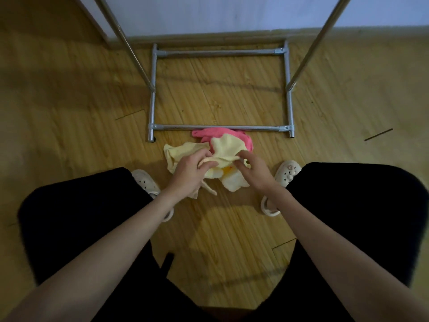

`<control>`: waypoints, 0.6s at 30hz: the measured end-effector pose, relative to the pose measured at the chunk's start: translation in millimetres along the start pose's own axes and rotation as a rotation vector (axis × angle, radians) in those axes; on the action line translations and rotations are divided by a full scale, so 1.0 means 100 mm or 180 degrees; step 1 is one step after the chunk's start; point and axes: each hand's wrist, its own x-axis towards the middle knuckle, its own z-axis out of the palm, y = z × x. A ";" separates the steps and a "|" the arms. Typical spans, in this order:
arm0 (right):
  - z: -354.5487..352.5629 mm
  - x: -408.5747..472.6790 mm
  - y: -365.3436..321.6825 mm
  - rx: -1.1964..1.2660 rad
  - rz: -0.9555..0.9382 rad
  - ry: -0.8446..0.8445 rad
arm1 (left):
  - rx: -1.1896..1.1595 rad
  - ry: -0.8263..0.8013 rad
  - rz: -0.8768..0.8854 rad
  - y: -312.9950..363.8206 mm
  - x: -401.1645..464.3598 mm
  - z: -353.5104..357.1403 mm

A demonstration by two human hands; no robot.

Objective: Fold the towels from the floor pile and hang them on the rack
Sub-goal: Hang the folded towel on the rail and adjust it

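Observation:
A pile of towels lies on the wooden floor just in front of the metal rack (220, 128). Pale yellow towels (226, 147) are on top, and a pink towel (216, 133) shows behind them against the rack's front bar. My left hand (191, 171) pinches a rolled edge of a yellow towel. My right hand (253, 169) grips the same yellow cloth from the right, fingers curled into it. Both hands are low over the pile, between my feet.
The rack's base frame and two slanted uprights (308, 54) stand against a white wall (220, 15). My knees in black trousers flank the pile, with white clogs (287, 171) on either side. Bare wooden floor (69, 101) spreads to the left and right.

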 end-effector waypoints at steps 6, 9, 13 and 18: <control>-0.58 -0.34 -0.78 0.0814 -0.0183 0.0412 | 0.0367 -0.0119 0.0369 0.49 -0.33 -0.41; -0.73 -0.53 -1.15 0.1078 -0.0267 0.0481 | 0.0673 0.0370 0.0357 0.56 -0.47 -0.56; -0.92 -0.76 -1.57 0.1721 -0.0196 0.0860 | 0.0298 0.0754 0.0226 0.54 -0.69 -0.73; -0.98 -0.96 -1.74 0.2409 0.0068 0.1279 | -0.0081 0.0789 -0.0232 0.40 -0.99 -0.85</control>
